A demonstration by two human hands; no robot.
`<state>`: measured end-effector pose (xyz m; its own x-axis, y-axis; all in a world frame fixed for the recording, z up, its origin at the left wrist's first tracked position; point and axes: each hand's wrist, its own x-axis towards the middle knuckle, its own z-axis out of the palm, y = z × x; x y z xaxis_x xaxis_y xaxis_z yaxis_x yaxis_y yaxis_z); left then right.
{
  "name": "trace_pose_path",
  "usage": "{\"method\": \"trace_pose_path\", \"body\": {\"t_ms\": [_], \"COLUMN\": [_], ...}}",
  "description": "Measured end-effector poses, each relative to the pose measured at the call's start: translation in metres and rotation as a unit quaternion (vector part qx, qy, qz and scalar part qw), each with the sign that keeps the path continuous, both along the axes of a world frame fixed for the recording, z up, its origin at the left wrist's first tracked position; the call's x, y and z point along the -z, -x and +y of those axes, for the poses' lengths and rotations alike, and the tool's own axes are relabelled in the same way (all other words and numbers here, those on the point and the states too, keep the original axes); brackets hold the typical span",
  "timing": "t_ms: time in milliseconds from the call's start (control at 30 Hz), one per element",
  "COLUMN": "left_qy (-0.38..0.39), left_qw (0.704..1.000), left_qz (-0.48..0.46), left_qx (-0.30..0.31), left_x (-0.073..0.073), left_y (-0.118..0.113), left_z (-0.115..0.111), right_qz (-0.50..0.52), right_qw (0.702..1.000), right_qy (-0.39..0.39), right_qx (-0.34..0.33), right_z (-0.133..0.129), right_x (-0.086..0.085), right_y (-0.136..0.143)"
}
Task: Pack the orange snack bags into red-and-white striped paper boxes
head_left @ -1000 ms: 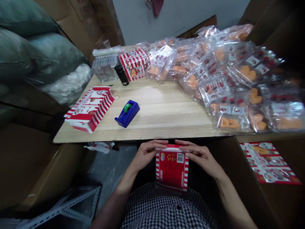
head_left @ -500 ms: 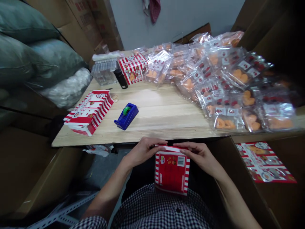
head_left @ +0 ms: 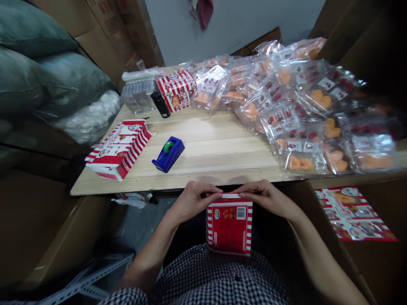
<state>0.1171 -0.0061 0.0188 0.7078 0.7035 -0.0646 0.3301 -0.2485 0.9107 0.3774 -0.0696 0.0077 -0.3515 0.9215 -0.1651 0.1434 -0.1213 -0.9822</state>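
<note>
A red box with red-and-white striped edges (head_left: 229, 231) is upright against my checked shirt, its barcoded face towards me. My left hand (head_left: 194, 199) pinches the left part of its top edge between thumb and fingers. At the right part of that edge, my right hand (head_left: 266, 198) pinches in the same way. A white strip of the top flap shows between my thumbs. Beyond the box, on the table, sits a blue tape dispenser (head_left: 170, 156) with a green roll. Left of it lies a stack of flattened striped cartons (head_left: 119, 148).
Many clear packets with orange toy food pieces (head_left: 300, 163) cover the table's right and back. A black bottle (head_left: 160, 105), a standing striped box (head_left: 178, 91) and clear plastic trays (head_left: 140, 95) stand at the back left. An open carton (head_left: 365, 262) at right holds a printed red sheet (head_left: 356, 214).
My fingers have pressed the box's top flap down along the edge, and both thumbs have come closer to the middle. The box stays in nearly the same place.
</note>
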Motion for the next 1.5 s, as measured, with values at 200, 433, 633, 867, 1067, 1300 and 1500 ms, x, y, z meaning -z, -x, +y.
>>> {"method": "trace_pose_path", "body": {"t_ms": [200,433,633,867,1067,1300,1500], "left_qy": [-0.029,-0.071,-0.119,-0.105,-0.056,-0.017,-0.116], "left_qw": [1.000,0.997,0.992,0.994,0.993,0.989,0.942], "left_qz": [-0.002,-0.016,-0.027,-0.034,-0.086,-0.118,-0.057], "left_qx": [-0.010,-0.003,0.033,-0.001,-0.058,-0.085,-0.308], "left_x": [0.000,0.009,0.015,0.026,0.044,0.031,0.006], "left_y": [0.006,0.013,0.023,0.025,0.033,0.033,0.076], "left_z": [-0.004,-0.017,-0.038,-0.059,-0.061,-0.050,0.028], "right_qz": [0.007,-0.008,-0.058,-0.051,-0.019,-0.010,-0.031], "right_qw": [1.000,0.995,0.990,0.986,0.993,0.988,0.980], "right_qy": [0.004,-0.053,-0.091,-0.102,-0.099,-0.125,-0.134], "right_qx": [0.013,0.089,0.095,0.123,0.061,0.088,0.141], "right_z": [0.001,-0.030,-0.056,-0.059,-0.046,-0.039,-0.042], "right_x": [0.005,0.017,0.019,0.025,0.029,0.020,0.027], "right_y": [0.011,0.017,0.017,0.022,0.034,0.049,0.044]}}
